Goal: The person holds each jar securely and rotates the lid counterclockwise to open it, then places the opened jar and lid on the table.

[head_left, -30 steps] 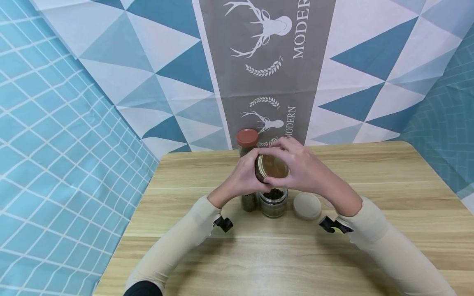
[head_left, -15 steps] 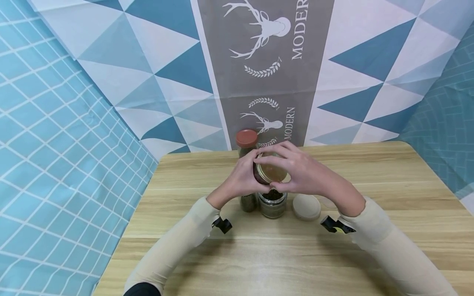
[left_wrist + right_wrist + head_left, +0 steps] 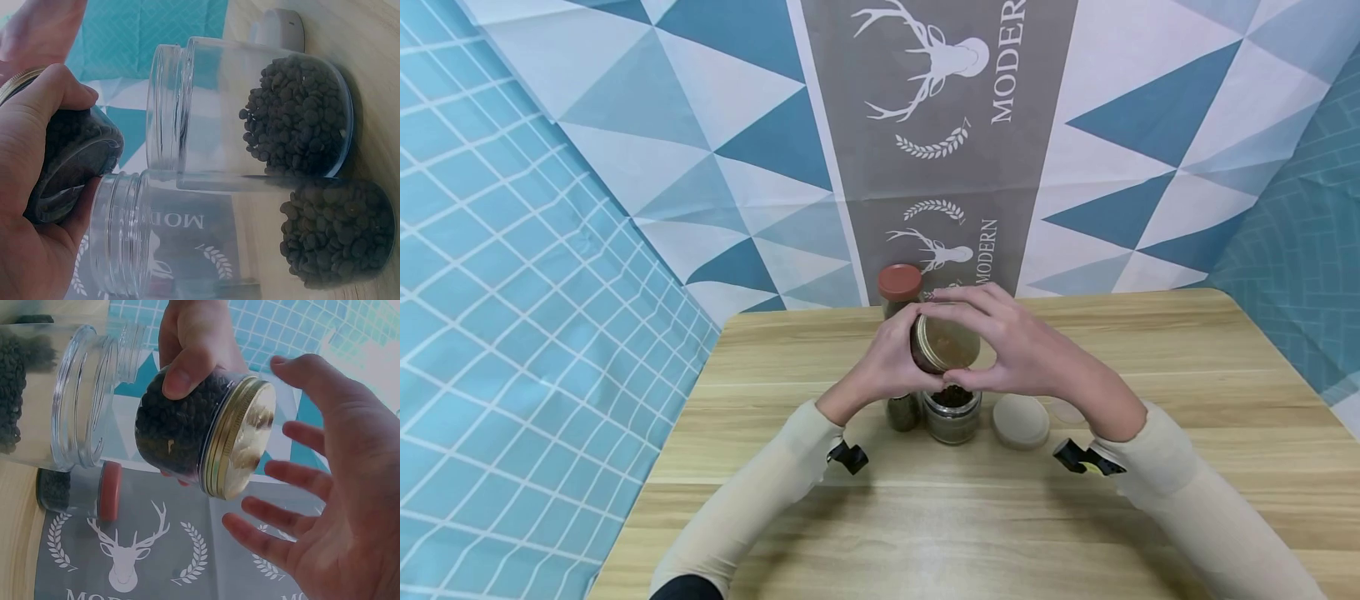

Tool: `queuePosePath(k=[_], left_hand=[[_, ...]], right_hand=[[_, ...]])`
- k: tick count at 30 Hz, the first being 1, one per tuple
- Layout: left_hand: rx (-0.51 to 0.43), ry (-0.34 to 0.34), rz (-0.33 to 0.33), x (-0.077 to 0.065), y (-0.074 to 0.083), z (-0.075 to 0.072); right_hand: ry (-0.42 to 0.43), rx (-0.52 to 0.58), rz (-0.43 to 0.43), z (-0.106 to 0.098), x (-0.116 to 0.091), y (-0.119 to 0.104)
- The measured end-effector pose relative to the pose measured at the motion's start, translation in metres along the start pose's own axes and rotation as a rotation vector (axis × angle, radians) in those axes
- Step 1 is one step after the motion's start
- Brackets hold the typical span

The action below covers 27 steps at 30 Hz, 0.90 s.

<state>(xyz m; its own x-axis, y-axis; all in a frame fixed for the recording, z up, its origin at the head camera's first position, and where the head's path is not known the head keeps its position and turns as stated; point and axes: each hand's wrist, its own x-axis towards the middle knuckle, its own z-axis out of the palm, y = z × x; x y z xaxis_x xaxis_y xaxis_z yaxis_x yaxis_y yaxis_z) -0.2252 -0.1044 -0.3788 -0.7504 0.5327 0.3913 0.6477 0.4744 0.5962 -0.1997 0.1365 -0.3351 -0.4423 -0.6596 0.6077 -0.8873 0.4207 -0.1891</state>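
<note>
My left hand [image 3: 891, 354] grips a small glass jar [image 3: 181, 431] of dark round pieces, held tilted with its gold lid [image 3: 240, 440] toward the right. Spread and curved around that lid, my right hand [image 3: 337, 462] stands a little apart from it in the right wrist view. Below the hands, an open wide glass jar [image 3: 952, 423] holds dark pieces at its bottom. Beside it is a narrower open jar [image 3: 250, 231], also partly filled; in the head view the left hand hides its upper part.
Behind the open jars stands a jar with a red lid [image 3: 900, 282]. A pale round lid [image 3: 1021, 422] lies on the wooden table [image 3: 955, 525] right of the wide jar, with a faint clear disc [image 3: 1066, 410] next to it. A patterned cloth [image 3: 925, 175] hangs behind.
The right hand's fingers and thumb have drawn slightly back from the gold lid, so more of the lid shows. My left hand keeps its grip on the small jar, nearly still.
</note>
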Motion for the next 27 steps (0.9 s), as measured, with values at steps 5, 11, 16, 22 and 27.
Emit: queuePosePath(k=[5, 11, 16, 22, 27], left_hand=[[0.015, 0.005, 0.004, -0.001, 0.000, -0.002], [0.007, -0.001, -0.012, -0.001, 0.000, -0.002], [-0.003, 0.001, -0.024, -0.001, 0.001, -0.001], [0.004, 0.001, -0.028, 0.000, 0.002, 0.000], [0.004, 0.004, -0.031, 0.001, 0.003, 0.002]], right_hand=[[0.031, 0.014, 0.087, -0.003, 0.000, -0.001], [0.067, -0.019, 0.202, -0.002, 0.003, -0.004], [0.079, -0.024, 0.347, -0.002, 0.004, -0.009], [0.036, -0.006, 0.472, 0.001, 0.007, -0.014], [0.018, 0.005, 0.452, 0.005, 0.010, -0.018]])
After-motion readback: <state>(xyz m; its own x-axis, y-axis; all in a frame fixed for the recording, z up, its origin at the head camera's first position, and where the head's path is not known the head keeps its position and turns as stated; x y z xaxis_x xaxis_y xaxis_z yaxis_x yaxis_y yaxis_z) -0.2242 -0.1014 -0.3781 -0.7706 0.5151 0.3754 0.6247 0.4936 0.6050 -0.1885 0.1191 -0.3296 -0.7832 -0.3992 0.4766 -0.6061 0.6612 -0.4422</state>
